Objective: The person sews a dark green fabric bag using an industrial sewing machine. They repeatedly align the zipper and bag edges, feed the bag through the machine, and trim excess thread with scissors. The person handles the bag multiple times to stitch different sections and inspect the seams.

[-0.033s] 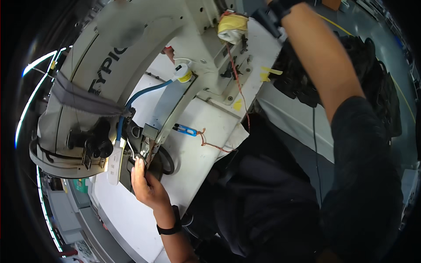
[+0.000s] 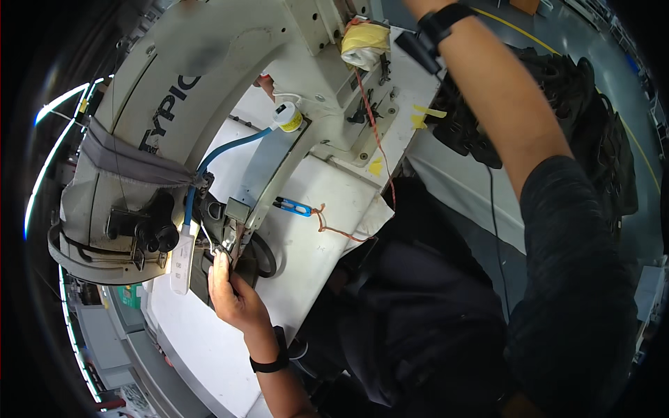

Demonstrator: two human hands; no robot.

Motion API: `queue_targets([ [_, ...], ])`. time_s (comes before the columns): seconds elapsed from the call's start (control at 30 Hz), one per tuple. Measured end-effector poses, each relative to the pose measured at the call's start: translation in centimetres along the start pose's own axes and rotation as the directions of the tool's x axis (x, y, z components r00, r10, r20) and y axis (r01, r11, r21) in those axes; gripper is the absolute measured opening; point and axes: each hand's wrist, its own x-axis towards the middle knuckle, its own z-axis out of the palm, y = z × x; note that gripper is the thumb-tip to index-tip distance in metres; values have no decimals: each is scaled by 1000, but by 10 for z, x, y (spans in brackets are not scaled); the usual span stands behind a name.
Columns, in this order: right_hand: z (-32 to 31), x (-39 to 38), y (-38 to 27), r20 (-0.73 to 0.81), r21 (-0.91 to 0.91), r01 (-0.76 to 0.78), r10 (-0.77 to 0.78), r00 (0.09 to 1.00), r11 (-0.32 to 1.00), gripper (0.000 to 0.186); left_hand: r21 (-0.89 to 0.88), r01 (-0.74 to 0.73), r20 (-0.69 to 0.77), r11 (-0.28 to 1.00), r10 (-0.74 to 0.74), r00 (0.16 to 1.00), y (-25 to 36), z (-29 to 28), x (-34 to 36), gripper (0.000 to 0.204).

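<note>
While the left hand (image 2: 237, 301) lies palm down at the needle end, its fingertips (image 2: 221, 261) sit close together at the edge of a dark piece (image 2: 247, 267); whether they pinch it or merely rest there, cannot tell. Right hand: past the upper edge; state of its fingers, cannot tell.

Dark piece: on the bed, at the needle end, directly beside the left thumb; a black loop (image 2: 272, 258) curves out just right of it.

Wristband (image 2: 269, 357), black, on the left wrist. Right forearm (image 2: 502, 97), raised, also with a black band (image 2: 446, 19).

White wand (image 2: 182, 265), just left of the fingertips, bright glow along its side; blue hose (image 2: 233, 143) running up from it to a white-and-yellow cap (image 2: 287, 116).

Sewing machine (image 2: 230, 76), pale, large, curved arm; grey cloth (image 2: 136, 159) wrapped round it; black knobs (image 2: 155, 230) at its head.

Snips (image 2: 293, 206), blue, lying on the white bed (image 2: 306, 254), tied to a reddish cord (image 2: 340, 233).

Bundle (image 2: 365, 43), yellow and white, at the machine's base. Yellow tape (image 2: 428, 111), on the tabletop near the edge.

Black goods (image 2: 585, 104), heaped, beyond the right forearm.
</note>
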Motion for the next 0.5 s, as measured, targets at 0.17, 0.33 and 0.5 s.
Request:
queue_targets([
  [0.17,5,-30,7,-114,209,150,-128,985,966,39,27,15,0,1000,-15,1000,1,2,0,34],
  [0.33,-46,-27,-46,109,-12,-136,137,985,991,33,-60,17,-15,998,-18,1000,-3,-1,3,40],
  [0.5,-90,-163,-174,-9,460,-103,121,993,882,26,26,-55,38,998,54,998,-9,-12,9,42],
])
